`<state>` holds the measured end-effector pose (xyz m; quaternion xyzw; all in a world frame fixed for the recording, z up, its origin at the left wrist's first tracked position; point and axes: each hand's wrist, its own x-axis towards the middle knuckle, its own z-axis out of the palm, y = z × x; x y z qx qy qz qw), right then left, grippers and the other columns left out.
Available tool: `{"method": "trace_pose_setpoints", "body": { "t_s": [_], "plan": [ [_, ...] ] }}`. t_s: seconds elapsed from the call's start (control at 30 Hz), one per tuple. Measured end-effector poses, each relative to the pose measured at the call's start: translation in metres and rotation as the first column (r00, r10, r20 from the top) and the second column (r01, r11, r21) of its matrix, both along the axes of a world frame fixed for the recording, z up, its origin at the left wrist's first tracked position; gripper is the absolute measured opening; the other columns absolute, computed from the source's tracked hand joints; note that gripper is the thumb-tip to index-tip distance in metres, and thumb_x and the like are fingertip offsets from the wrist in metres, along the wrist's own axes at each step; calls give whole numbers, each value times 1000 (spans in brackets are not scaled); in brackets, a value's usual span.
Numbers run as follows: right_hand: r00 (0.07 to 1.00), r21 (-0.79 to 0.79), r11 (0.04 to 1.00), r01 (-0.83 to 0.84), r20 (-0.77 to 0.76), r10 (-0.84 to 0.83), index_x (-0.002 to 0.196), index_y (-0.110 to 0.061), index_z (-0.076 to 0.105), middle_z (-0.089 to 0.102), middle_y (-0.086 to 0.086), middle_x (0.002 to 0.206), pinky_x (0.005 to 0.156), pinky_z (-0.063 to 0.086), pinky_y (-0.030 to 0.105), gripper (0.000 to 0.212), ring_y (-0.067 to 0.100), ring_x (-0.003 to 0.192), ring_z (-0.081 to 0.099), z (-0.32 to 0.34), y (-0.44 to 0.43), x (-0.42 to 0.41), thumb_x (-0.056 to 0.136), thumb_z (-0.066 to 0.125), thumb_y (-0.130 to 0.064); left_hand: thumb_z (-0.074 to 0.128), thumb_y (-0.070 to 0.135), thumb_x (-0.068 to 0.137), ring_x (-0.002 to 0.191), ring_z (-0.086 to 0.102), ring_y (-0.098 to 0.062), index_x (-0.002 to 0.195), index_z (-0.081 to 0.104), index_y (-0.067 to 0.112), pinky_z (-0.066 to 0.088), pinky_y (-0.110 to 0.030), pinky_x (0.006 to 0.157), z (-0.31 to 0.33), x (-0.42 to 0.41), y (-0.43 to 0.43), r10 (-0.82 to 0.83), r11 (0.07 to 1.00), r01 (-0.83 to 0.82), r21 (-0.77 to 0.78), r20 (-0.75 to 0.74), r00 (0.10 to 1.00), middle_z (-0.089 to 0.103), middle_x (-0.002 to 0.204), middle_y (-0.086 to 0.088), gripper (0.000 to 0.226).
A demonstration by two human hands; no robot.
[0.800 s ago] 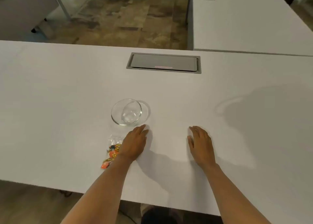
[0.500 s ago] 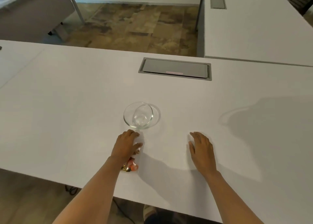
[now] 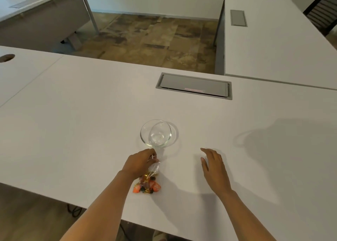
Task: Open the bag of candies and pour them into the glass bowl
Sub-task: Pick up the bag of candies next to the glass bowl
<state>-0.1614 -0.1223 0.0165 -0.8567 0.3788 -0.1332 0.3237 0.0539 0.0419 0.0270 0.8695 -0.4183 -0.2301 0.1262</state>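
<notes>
A clear plastic bag of candies (image 3: 148,185) with orange and gold wrappers lies on the white table near its front edge. My left hand (image 3: 139,163) is closed on the bag's upper clear part, just below the glass bowl (image 3: 156,133). The bowl is empty and stands upright in the middle of the table. To the right, my right hand (image 3: 214,166) hovers palm down with fingers apart and nothing in it.
A grey cable hatch (image 3: 194,87) is set into the white table (image 3: 73,122) behind the bowl. A second white table (image 3: 273,40) stands at the back right, a grey desk (image 3: 42,16) at the back left. The table's front edge runs just below the bag.
My left hand moved from beside the bag onto it and closed on its top, shifting the bag right. My right hand lifted slightly. The camera tilted up.
</notes>
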Motion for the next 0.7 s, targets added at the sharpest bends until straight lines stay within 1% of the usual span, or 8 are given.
{"method": "trace_pose_setpoints", "body": {
  "t_s": [0.07,0.17,0.3,0.37,0.47,0.53,0.6,0.7],
  "plan": [
    [999,18,1000,-10,42,9,130,-26,46,50,-5,133,105,38,26,34,11,128,39,7,2,7,96,41,-25,49,46,90,63,49,-6,94,55,25,35,-22,58,8,-7,-3,5,999,-7,-47,-33,999,58,85,11,22],
    [991,80,997,-3,134,-8,126,-27,48,52,-9,126,102,42,27,31,9,122,43,18,5,21,96,41,-24,52,44,89,56,48,-3,90,55,25,35,-20,55,18,-21,-14,24,986,-51,-156,-171,985,54,73,12,20],
    [942,238,970,56,309,-130,111,-33,56,59,-11,111,75,48,11,20,5,98,58,47,7,43,96,45,-25,58,37,87,50,45,-1,81,57,24,38,-18,56,41,-38,-36,103,901,-249,-356,-381,919,49,62,10,15],
    [907,315,947,68,376,-190,106,-29,60,63,-7,107,69,50,11,17,9,92,61,62,8,55,94,49,-24,58,34,88,49,48,0,80,57,24,41,-12,54,54,-43,-51,167,825,-365,-431,-432,886,51,62,11,13],
    [869,394,919,37,441,-224,101,-25,61,66,-4,100,68,55,15,12,16,86,65,85,10,71,92,54,-22,57,34,89,58,55,-2,88,58,19,44,-6,53,75,-45,-75,265,718,-500,-483,-475,839,57,69,14,15],
    [872,409,913,3,445,-202,100,-24,61,66,-4,99,72,56,17,10,14,86,66,98,10,81,91,56,-23,56,35,89,70,60,-7,97,60,14,45,-6,58,88,-43,-87,303,679,-545,-492,-488,819,64,80,7,23],
    [883,400,917,-10,434,-179,101,-25,61,65,-8,98,68,51,6,12,6,85,64,108,8,89,91,56,-24,55,34,90,82,66,-18,105,61,10,54,-20,69,96,-39,-96,332,640,-604,-475,-538,775,69,94,-5,29],
    [913,356,935,11,378,-154,109,-21,63,65,-6,102,61,43,0,20,4,85,59,117,0,97,90,58,-25,55,32,91,85,69,-27,112,60,6,60,-30,67,106,-32,-103,325,601,-679,-421,-648,689,70,103,-15,34]
  ]
}}
